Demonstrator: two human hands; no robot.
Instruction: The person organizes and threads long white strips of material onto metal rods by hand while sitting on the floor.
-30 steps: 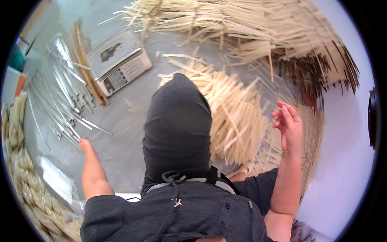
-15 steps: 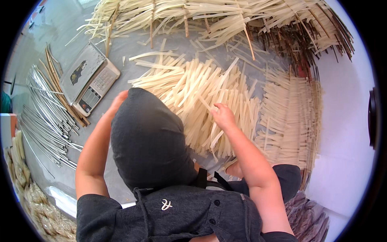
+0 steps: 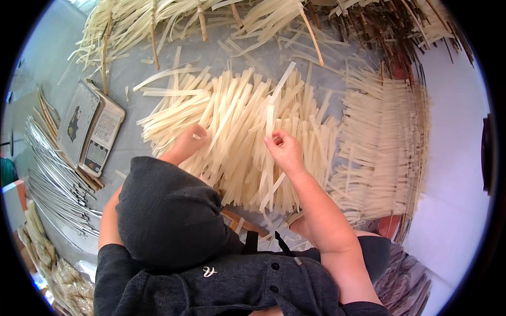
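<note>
Grey floor (image 3: 132,131) spreads before you, a scale (image 3: 107,129) and metal rods (image 3: 55,184) on your left. Your right hand (image 3: 286,151) pinches a pale strip (image 3: 271,113) over the strip heap (image 3: 237,163); your left hand (image 3: 187,145) curls at the heap's left side, its hold unclear.

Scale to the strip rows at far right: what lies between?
Head view: grey surface, then the loose pile of pale strips, with the left hand and right hand over it.
</note>
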